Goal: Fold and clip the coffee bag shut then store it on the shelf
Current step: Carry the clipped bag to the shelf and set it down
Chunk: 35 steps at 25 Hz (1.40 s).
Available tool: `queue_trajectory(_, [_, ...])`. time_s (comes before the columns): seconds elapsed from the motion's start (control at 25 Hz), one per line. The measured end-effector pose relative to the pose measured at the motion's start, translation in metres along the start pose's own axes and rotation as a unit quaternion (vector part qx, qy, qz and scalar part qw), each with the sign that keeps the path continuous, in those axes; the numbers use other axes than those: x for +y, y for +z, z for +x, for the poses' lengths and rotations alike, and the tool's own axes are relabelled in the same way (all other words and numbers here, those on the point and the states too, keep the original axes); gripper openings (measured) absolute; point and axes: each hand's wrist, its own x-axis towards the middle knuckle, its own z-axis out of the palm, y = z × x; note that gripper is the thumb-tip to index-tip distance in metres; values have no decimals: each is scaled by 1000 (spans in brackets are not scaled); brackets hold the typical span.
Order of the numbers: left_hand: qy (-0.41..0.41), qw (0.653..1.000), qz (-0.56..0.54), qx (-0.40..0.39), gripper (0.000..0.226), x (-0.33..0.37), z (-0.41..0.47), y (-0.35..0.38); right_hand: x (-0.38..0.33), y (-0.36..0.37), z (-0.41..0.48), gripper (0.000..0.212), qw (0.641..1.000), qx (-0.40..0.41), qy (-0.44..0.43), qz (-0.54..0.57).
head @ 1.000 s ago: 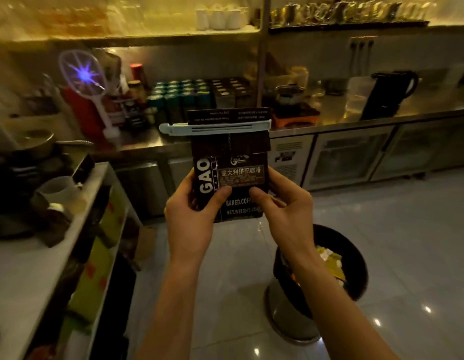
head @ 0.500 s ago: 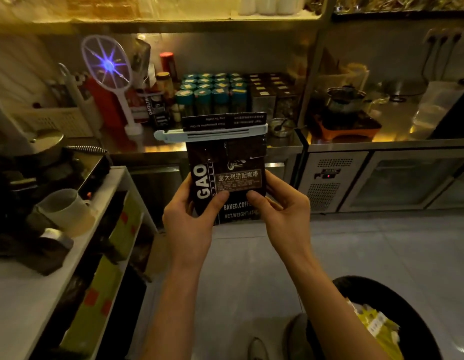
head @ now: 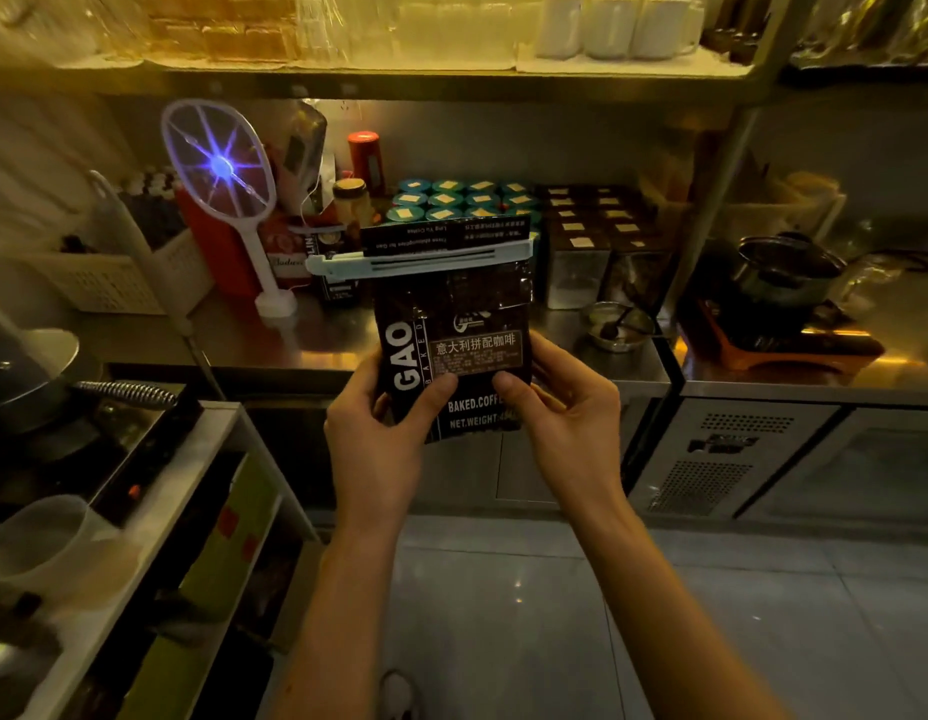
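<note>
Walked right up to the tabletop (head: 316, 337) now, clipped coffee bag (head: 454, 350) carried closer to the shelf; the trash bin dropped out of view.

Dim amber-lit kitchen, steel counter (head: 295, 340), upper shelf (head: 347, 77), tiled floor (head: 555, 615).

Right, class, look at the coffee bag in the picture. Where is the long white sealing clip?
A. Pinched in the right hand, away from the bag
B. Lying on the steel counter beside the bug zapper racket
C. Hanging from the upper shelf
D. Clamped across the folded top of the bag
D: the white sealing clip runs across the folded top of the coffee bag, which the left hand and right hand hold by its lower part.
</note>
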Motion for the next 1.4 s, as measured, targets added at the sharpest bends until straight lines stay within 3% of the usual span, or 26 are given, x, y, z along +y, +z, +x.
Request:
queue_trajectory(0.32, [6, 999, -17, -37, 59, -60, 184, -10, 57, 81, 148, 40, 1000, 14, -25, -6])
queue_trajectory(0.56, [-29, 997, -17, -63, 55, -117, 286, -16, 113, 129, 235, 31, 999, 29, 10, -31])
queue_trajectory(1.0, [-122, 990, 54, -36, 35, -249, 392, 12, 269, 147, 356, 23, 990, -56, 119, -51])
queue_trajectory(1.4, [-194, 972, 127, -41, 57, -337, 428, 30, 365, 147, 407, 18, 963, -128, 209, -116])
